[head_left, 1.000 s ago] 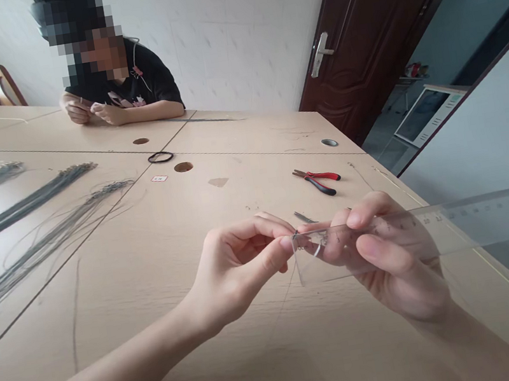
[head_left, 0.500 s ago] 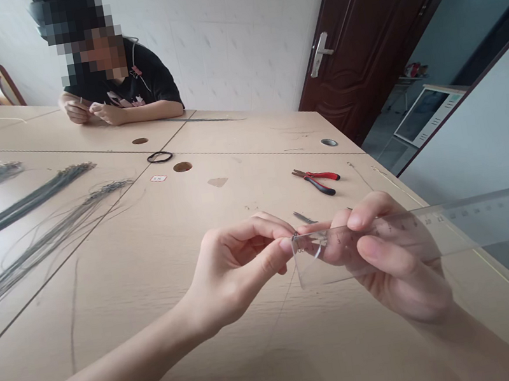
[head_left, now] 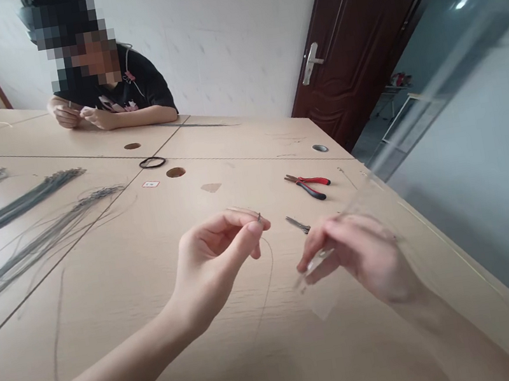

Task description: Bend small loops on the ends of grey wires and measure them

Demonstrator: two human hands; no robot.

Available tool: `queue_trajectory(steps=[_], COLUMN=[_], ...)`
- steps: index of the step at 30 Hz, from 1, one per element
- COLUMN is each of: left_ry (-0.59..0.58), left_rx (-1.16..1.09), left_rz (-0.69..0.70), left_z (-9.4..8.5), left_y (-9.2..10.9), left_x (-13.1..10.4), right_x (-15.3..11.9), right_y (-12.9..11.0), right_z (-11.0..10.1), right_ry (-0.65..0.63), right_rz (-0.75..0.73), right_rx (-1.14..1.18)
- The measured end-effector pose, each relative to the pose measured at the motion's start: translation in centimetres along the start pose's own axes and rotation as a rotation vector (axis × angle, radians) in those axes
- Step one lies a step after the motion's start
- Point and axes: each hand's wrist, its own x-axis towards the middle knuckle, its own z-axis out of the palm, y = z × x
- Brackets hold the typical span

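Observation:
Near the middle, my left hand point(head_left: 221, 254) pinches the end of a thin dark cord point(head_left: 271, 265), with a small dark tip above the thumb. The cord hangs in a curve below the fingertips. To its right, my right hand point(head_left: 362, 257) is closed on a clear ruler point(head_left: 385, 160), which is tilted up to the right and blurred by motion. A small pale piece shows between the right fingers; what it is cannot be made out. The two hands are apart, both above the table.
Pliers point(head_left: 307, 187) with red and black handles lie beyond my right hand, scissors point(head_left: 297, 224) nearer. Cord bundles point(head_left: 20, 208) lie at left. A black ring point(head_left: 152, 162), a small label point(head_left: 150, 184) and table holes are farther back. Across sits a person point(head_left: 141, 86).
My right hand has drawn back from my left, swinging the ruler from level to steeply tilted. My left hand has shifted slightly left, still pinching the cord. The whole view has shifted a little.

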Motion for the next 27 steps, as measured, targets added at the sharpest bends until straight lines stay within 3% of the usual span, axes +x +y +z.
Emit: queue_trajectory(steps=[3,8,14,27], left_ry=[0.013,-0.012,-0.042,-0.074], left_rx=[0.004,0.019,0.053,-0.004], left_rz=[-0.01,-0.041,-0.051,-0.066], left_z=[-0.2,-0.2,0.1,0.6], left_y=[-0.3,-0.5,-0.3,0.1], left_x=[-0.1,-0.2,-0.3,-0.2], right_x=[0.2,0.1,0.1,0.1], right_y=[0.1,1.4,2.7,3.2], right_z=[0.2,0.7,1.0,1.1], right_ry=[-0.013,-0.074,-0.131,-0.184], right_rz=[0.311,0.471,0.498,0.467], right_rx=[-0.251,-0.446,-0.648,-0.923])
